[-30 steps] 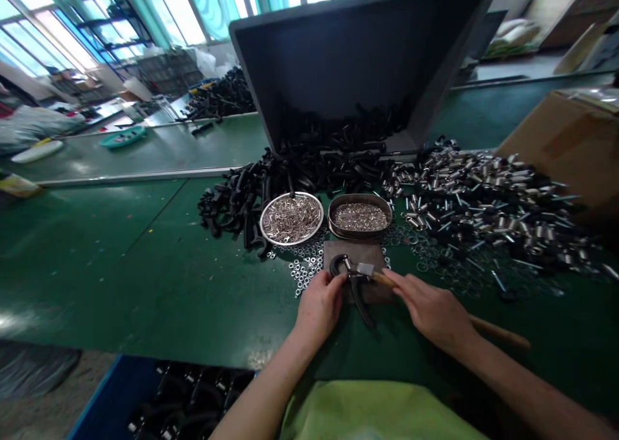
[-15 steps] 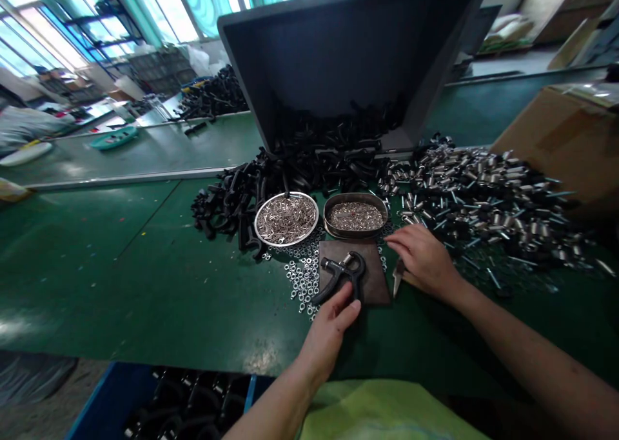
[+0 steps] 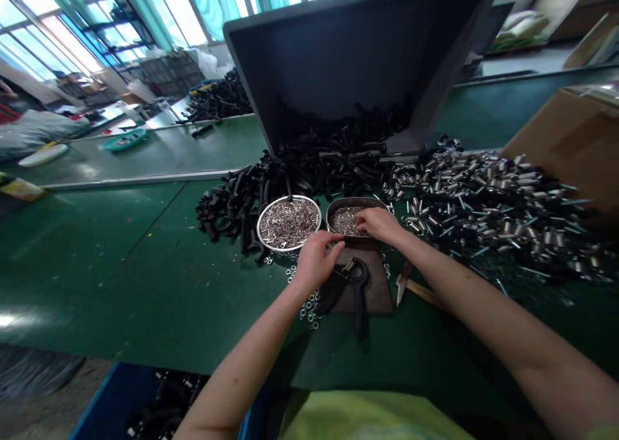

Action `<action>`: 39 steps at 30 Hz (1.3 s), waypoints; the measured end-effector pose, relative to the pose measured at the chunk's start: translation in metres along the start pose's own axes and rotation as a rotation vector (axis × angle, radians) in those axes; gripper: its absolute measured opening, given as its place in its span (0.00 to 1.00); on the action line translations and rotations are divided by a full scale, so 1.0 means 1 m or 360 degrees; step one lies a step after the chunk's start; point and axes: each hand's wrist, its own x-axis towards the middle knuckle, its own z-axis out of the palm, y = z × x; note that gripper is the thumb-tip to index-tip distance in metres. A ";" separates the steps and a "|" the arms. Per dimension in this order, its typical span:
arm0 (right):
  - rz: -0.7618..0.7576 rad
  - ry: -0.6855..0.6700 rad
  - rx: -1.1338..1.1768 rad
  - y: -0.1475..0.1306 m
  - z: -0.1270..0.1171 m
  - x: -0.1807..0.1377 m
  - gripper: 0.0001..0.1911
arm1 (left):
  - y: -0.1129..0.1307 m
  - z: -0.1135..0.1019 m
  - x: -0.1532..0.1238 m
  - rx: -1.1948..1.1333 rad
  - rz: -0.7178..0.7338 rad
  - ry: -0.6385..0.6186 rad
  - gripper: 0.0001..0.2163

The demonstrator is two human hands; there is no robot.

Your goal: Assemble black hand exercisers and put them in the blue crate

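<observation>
A black hand grip trainer [image 3: 360,291] with a coil spring lies on a square metal plate [image 3: 380,285], its handles pointing toward me. My left hand [image 3: 316,258] hovers over its upper left end and hides part of it. Thumb and forefinger there are apart, with nothing visible between them. My right hand [image 3: 380,224] reaches into an oval tin [image 3: 333,228] of tiny metal parts, fingertips pinched together among them; what they hold is too small to make out. Left of the tin stands a round white dish [image 3: 261,235] full of small metal pins.
Loose nuts [image 3: 309,314] lie left of the plate. A wooden-handled tool [image 3: 403,285] rests at its right. Black handles [image 3: 232,201] spill from a large grey bin [image 3: 348,59]. Springs and bolts [image 3: 503,201] are heaped right, before a cardboard box [image 3: 570,137]. A blue crate [image 3: 104,401] stands below.
My left hand has let go of the hand grip trainer's handle and moved up and left. My right hand has moved left from beside the tin into it.
</observation>
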 end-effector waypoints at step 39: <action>-0.0279 0.0100 0.0798 -0.027 0.017 -0.078 0.04 | -0.026 0.016 0.048 -0.1336 -0.0401 -0.0110 0.10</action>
